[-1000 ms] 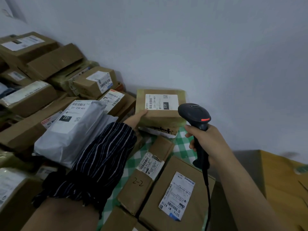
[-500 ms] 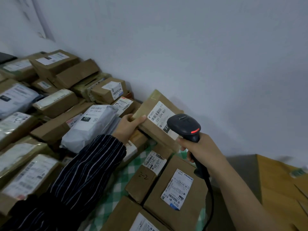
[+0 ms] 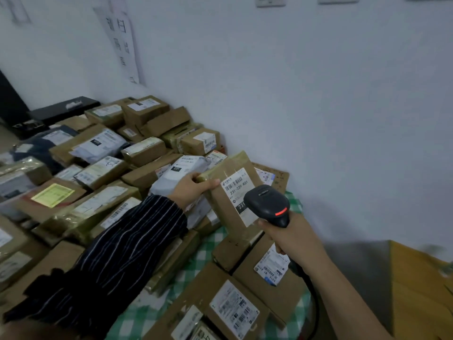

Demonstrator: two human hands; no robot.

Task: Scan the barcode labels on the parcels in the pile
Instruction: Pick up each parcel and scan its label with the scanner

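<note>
The brown parcel (image 3: 226, 209) stands tilted above the green checked cloth (image 3: 191, 266), its white label (image 3: 239, 192) reading 231-239 K01. The left hand (image 3: 193, 190) pinches its upper corner, thumb on the front and fingers behind. Over the cloth's far side, the right hand (image 3: 294, 239) curls its fingers round the black scanner (image 3: 268, 204), whose head sits just before the label. The pile (image 3: 103, 168) spreads left of the cloth.

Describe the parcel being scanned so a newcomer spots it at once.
Follow the white wall down to the pile's right end, by the green checked cloth. The parcel is the brown box tilted up, its corner gripped by the left hand. Only it has the black scanner at its label.
</note>
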